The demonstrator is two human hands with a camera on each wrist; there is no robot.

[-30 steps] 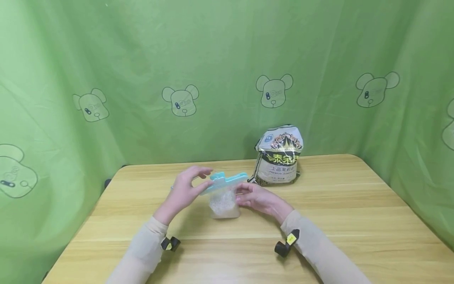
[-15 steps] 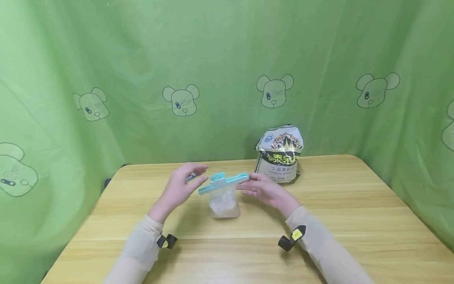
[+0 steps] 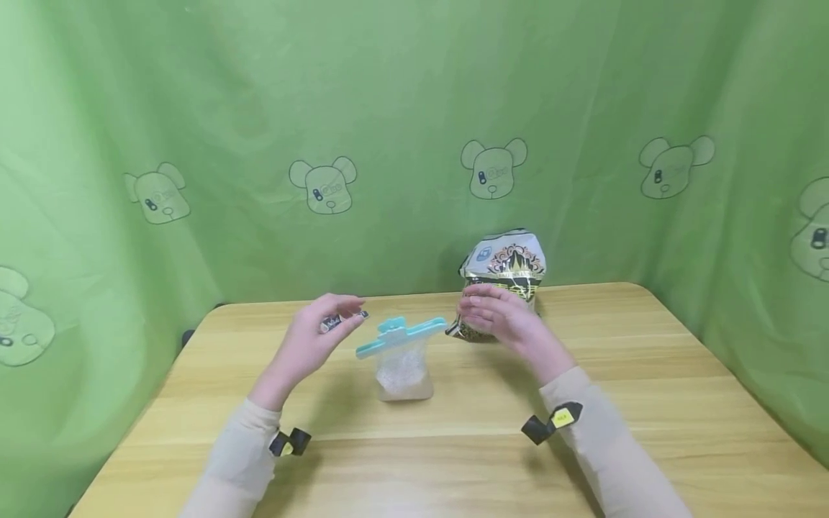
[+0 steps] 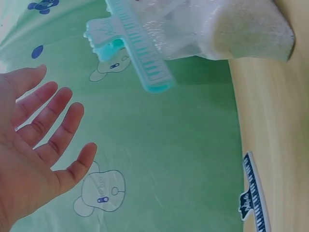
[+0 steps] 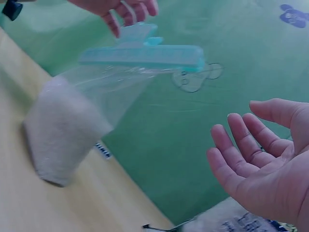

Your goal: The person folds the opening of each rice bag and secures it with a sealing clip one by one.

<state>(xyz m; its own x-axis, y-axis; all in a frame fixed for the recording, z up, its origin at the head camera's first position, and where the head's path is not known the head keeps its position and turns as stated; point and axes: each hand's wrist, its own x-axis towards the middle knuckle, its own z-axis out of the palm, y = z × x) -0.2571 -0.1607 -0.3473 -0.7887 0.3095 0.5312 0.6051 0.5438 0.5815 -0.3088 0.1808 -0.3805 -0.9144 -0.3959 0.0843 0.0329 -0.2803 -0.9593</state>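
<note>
my left hand has let go, fingers spread and empty, just left of the clipped rice pouch (teal clip across its top). the pouch now stands alone mid-counter; my right hand has drawn back too, its grip wide, in front of the big rice bag.

— What fills the lower right of the frame?

— The right hand, palm up, fingers relaxed and slightly spread, holding nothing.

— And to the left of it?

— A clear plastic bag of white grains stands on the wooden table, which runs along the lower left. A teal clip is clamped across the bag's gathered top (well apart from the right hand).

— Anything at the top edge?

— The fingers of the other hand, just above the clip. Green cloth lies behind, and part of a printed package shows at the bottom edge.
</note>
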